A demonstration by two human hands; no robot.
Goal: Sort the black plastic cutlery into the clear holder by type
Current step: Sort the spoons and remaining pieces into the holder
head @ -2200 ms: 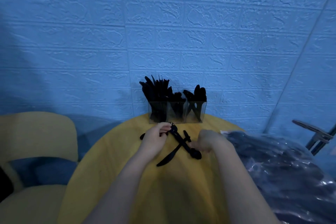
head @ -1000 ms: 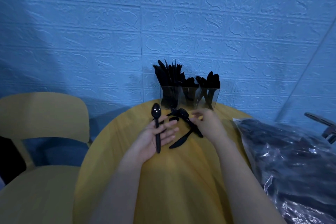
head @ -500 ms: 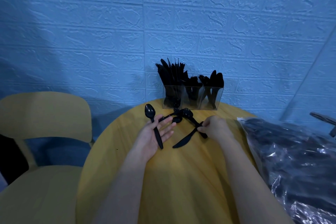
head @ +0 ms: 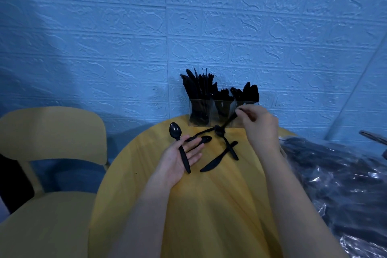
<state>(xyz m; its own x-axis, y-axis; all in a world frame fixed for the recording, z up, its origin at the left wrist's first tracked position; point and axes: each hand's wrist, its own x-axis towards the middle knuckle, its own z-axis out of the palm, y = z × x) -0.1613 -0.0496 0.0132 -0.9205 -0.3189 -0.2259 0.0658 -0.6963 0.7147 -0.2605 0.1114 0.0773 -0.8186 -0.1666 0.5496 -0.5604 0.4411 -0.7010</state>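
- Nearest to me, my left hand (head: 180, 160) lies palm up over the middle of the round table (head: 209, 205), fingers straight and loosely apart, with a black spoon (head: 181, 148) resting across the palm. Its bowl points toward the table's far edge, its handle back toward me.
- Just right of that hand, a knife (head: 215, 160) lies flat and crosses another piece (head: 231, 150), both slanted toward the far edge. A second spoon (head: 204, 139) lies just past my left fingertips.
- Farther out, my right hand (head: 258, 125) is raised, thumb and forefinger pinched on the handle end of one black piece (head: 227, 122). Its long axis slopes down-left from the fingers, head hanging over the loose pile.
- The clear holder (head: 223, 114) stands at the far edge, just behind that pinch, so the right hand is plainly nearer.
- I judge the right-hand section, with its rounded heads, holds spoons. I cannot make out the pinched piece's head, so its type is unclear. My hand covers the holder's right corner.
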